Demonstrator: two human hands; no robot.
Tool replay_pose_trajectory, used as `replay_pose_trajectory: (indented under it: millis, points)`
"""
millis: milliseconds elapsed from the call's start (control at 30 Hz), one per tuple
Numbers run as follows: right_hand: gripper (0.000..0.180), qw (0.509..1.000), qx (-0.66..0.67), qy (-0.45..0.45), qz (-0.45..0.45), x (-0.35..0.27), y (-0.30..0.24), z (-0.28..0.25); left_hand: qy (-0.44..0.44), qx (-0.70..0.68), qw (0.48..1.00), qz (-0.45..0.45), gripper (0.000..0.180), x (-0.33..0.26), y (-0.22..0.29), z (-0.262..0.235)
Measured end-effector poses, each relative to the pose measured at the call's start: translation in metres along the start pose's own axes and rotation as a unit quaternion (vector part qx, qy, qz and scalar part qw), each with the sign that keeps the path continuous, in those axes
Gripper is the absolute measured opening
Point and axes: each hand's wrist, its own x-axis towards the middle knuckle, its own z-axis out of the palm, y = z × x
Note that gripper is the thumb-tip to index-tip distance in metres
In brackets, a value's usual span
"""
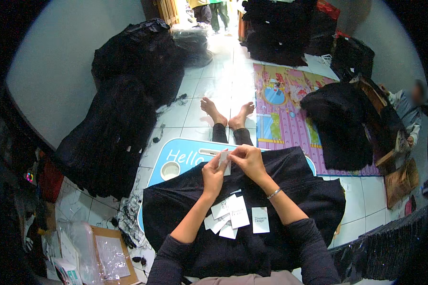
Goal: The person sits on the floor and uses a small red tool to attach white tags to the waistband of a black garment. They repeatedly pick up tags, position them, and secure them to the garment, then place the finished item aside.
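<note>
My left hand [213, 176] is closed on a small white card [228, 169], held upright over the far part of the black cloth [195, 237]. The thumb and fingers of my right hand [250, 162] pinch at the card's upper edge; whether they also hold something tiny is too small to see. Below my hands, several white printed cards [239, 212] lie overlapped in a loose pile on the cloth. One separate card [260, 220] rests flat to the right of that pile. The cloth covers much of a light-blue lap table [159, 166] with a round cup recess.
Black garments form a big heap [114, 109] at left, with further stacks [276, 33] far right. A colourful play mat [285, 114] lies right of my feet. Clear plastic bags and cardboard [111, 254] sit at lower left. Another person [406, 111] is at the right edge.
</note>
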Motion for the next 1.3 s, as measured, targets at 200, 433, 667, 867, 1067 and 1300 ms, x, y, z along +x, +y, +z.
replay_pose_trajectory:
  millis: [200,433,667,867,1067,1300]
  points:
    - [0.014,0.995,-0.095,0.003,-0.036,-0.001,-0.004,0.002,0.006,0.126,0.985,0.114,0.031,-0.003,0.006,0.002]
    - [0.032,0.992,-0.081,0.059,-0.077,0.002,0.007,0.010,-0.039,0.125,0.989,0.067,0.086,-0.003,0.010,0.002]
    - [0.017,0.962,0.231,-0.003,0.142,0.008,0.027,-0.001,0.115,0.198,0.970,0.076,0.048,0.004,0.012,-0.009]
    - [0.019,0.927,0.288,-0.041,0.236,0.008,0.031,-0.013,0.009,0.420,0.907,0.003,0.022,0.002,0.002,-0.017]
    - [0.020,0.950,0.205,-0.093,0.215,0.008,0.029,-0.015,-0.065,0.364,0.929,0.009,0.014,0.006,0.005,-0.031]
    - [0.021,0.930,0.201,-0.212,0.224,0.016,0.032,-0.033,-0.082,0.278,0.956,-0.033,0.011,0.010,-0.004,-0.045]
